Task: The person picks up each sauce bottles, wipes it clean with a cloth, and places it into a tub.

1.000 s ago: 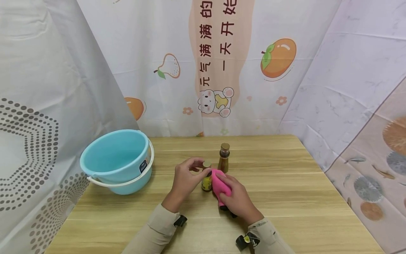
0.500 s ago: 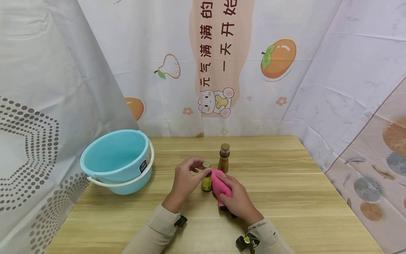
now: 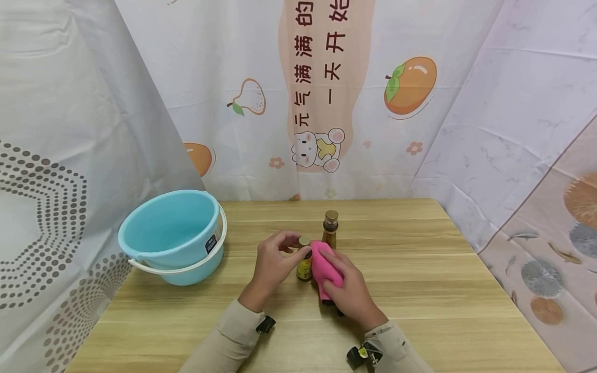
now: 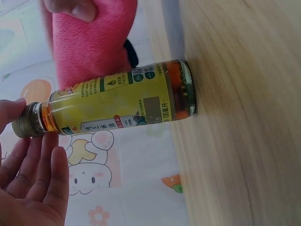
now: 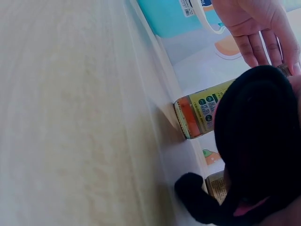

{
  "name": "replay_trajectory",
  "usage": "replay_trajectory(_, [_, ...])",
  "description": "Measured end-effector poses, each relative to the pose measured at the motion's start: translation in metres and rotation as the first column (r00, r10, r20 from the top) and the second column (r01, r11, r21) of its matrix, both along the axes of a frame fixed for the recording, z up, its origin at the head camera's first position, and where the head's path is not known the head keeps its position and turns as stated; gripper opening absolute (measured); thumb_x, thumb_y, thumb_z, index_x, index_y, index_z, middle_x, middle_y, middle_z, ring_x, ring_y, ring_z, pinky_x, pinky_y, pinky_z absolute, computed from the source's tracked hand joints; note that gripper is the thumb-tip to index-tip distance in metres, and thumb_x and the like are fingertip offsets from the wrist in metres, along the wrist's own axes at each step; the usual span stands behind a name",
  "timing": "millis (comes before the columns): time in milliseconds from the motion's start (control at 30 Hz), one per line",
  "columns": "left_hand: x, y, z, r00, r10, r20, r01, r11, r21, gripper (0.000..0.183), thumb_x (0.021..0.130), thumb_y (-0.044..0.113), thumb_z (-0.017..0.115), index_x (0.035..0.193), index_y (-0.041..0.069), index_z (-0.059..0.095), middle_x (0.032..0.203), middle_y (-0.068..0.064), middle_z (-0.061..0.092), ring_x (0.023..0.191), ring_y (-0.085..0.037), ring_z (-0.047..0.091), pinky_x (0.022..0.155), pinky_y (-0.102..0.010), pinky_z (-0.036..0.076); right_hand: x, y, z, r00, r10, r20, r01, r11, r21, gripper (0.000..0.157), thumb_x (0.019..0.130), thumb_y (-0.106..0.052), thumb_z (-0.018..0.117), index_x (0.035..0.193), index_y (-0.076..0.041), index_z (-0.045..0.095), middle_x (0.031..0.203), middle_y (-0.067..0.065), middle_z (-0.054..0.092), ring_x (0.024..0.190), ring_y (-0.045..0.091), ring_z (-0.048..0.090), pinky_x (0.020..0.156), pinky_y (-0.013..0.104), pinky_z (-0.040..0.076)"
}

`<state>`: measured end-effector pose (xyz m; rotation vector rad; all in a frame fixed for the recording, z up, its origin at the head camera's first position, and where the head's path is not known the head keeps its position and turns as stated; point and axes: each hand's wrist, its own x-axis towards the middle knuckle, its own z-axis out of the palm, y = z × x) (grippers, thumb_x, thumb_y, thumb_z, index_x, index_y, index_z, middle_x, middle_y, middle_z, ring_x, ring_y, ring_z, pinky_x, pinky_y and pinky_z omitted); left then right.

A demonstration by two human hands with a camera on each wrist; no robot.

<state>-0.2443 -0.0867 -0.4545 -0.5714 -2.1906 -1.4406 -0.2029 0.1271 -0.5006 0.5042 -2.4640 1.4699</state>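
Observation:
A small sesame oil bottle (image 4: 110, 101) with a yellow label and gold cap stands upright on the table in front of me. My left hand (image 3: 274, 263) pinches its cap between thumb and fingers; in the left wrist view the other fingers spread below the neck. Just right of the bottle, my right hand (image 3: 352, 292) grips a pink plush thing (image 3: 323, 269) with black ends, its fuzzy side right at the label. A black rounded part (image 5: 256, 132) of this plush thing covers much of the right wrist view and hides part of the bottle.
Behind the plush thing stands a second, taller bottle (image 3: 330, 228) with a gold cap, its lower part hidden. A light blue bucket (image 3: 170, 238) with a white handle is at the left of the wooden table (image 3: 420, 290). Printed curtains (image 3: 233, 155) hang around the table.
My right hand has shifted the pink plush thing slightly up and away from me along the bottle, overlapping the rear bottle more. The left hand and the sesame oil bottle stay put.

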Motion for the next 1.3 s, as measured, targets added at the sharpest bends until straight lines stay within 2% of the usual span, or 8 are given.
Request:
replay_trajectory(167, [0.0011,-0.0003,0.0011,1.000,-0.018,-0.004,0.018,1.000,-0.004,0.026,0.087,0.027,0.086,0.108,0.017,0.074,0.098,0.004,0.077,0.085,-0.010,0.075,0.070,-0.037,0.065,-0.0001,-0.0001,-0.0004,0.998,0.011,-0.057,-0.014,0.999,-0.044,0.077,0.083,0.005,0.073,0.149,-0.031,0.056,0.156,0.007,0.050,0.125,0.026,0.057,0.088,0.028,0.059])
replay_trajectory(333, [0.0016,-0.0004,0.0019,1.000,-0.020,-0.005,0.020,1.000,-0.010,0.027,0.087,0.027,0.086,0.108,0.015,0.074,0.098,0.002,0.078,0.085,-0.011,0.075,0.070,-0.037,0.065,0.0000,-0.0004,-0.0005,0.997,0.013,-0.073,-0.017,0.999,-0.050,0.076,0.083,0.007,0.074,0.149,-0.027,0.057,0.154,0.010,0.051,0.125,0.028,0.059,0.090,0.030,0.059])
replay_trajectory(500, [0.0019,-0.0005,0.0029,1.000,-0.014,0.002,0.014,1.000,-0.015,0.027,0.087,0.028,0.086,0.108,0.016,0.074,0.098,0.003,0.078,0.085,-0.009,0.075,0.070,-0.032,0.065,0.0013,-0.0011,0.0016,1.000,-0.006,-0.008,0.006,1.000,-0.018,0.074,0.083,0.003,0.074,0.148,-0.029,0.057,0.153,0.011,0.052,0.124,0.029,0.060,0.091,0.034,0.059])
replay_trajectory(733, [0.0024,-0.0002,0.0036,1.000,-0.025,0.009,0.025,1.000,-0.007,0.026,0.086,0.025,0.087,0.107,0.015,0.075,0.098,0.001,0.078,0.085,-0.011,0.076,0.070,-0.037,0.065,0.0018,-0.0010,0.0006,0.993,-0.026,0.116,0.024,0.999,0.023,0.075,0.085,-0.001,0.073,0.148,-0.037,0.056,0.154,0.002,0.051,0.123,0.024,0.059,0.089,0.032,0.057])
replay_trajectory(967, [0.0027,-0.0006,0.0042,0.999,-0.025,0.028,0.026,1.000,-0.012,0.026,0.087,0.025,0.086,0.107,0.013,0.075,0.098,-0.004,0.079,0.086,-0.010,0.076,0.071,-0.031,0.064,0.0019,-0.0010,-0.0010,0.993,-0.018,0.113,0.012,0.998,0.056,0.075,0.084,0.001,0.072,0.149,-0.033,0.056,0.153,0.006,0.053,0.115,0.024,0.061,0.081,0.029,0.057])
replay_trajectory(1133, [0.0023,-0.0009,0.0035,1.000,-0.027,0.013,0.027,1.000,-0.011,0.031,0.086,0.022,0.087,0.108,0.005,0.075,0.099,-0.007,0.079,0.085,-0.012,0.076,0.070,-0.032,0.064,0.0018,-0.0017,-0.0025,0.989,-0.032,0.141,0.018,0.995,0.099,0.073,0.085,-0.001,0.074,0.148,-0.032,0.057,0.149,0.007,0.056,0.113,0.023,0.062,0.082,0.031,0.057])
replay_trajectory(1300, [0.0018,-0.0011,0.0021,1.000,-0.016,0.003,0.016,1.000,-0.021,0.031,0.086,0.023,0.087,0.109,0.007,0.075,0.099,-0.002,0.079,0.085,-0.011,0.076,0.070,-0.031,0.064,0.0021,-0.0025,-0.0029,0.987,-0.035,0.155,0.018,0.994,0.106,0.071,0.085,-0.003,0.075,0.148,-0.031,0.057,0.149,0.007,0.057,0.115,0.024,0.062,0.085,0.036,0.058])
